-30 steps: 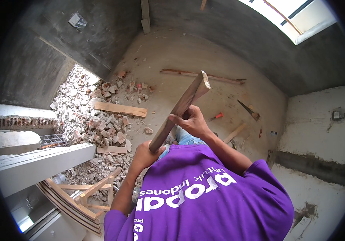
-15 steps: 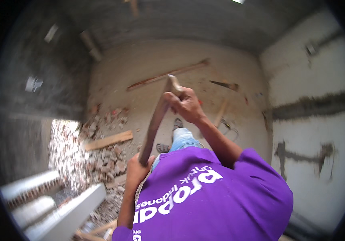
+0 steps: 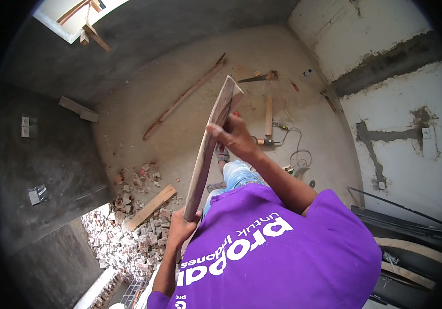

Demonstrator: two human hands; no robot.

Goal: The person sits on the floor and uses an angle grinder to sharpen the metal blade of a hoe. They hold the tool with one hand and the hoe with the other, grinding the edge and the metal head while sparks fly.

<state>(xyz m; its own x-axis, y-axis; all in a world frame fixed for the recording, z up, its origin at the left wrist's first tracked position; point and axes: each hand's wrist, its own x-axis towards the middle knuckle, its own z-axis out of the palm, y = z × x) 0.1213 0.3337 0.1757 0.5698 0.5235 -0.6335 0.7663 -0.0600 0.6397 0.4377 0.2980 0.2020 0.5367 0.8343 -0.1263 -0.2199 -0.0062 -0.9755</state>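
- The left hand point(image 3: 182, 226) was clamped around the lower end of the wooden plank point(image 3: 206, 154), a long, flat, grained board slanting up and away from it.
- The right hand point(image 3: 236, 138), slightly blurred, touched the plank's upper part; I could not tell whether it was clamped there.
- Beyond the right hand, a handsaw point(image 3: 262, 77) with a tapered blade lay on the dusty floor point(image 3: 128, 123).
- Right of that hand lay 1 straight wood strip point(image 3: 269, 114).
- Left of the left hand, a pale board point(image 3: 151, 207) rested on jagged rubble point(image 3: 128, 242).
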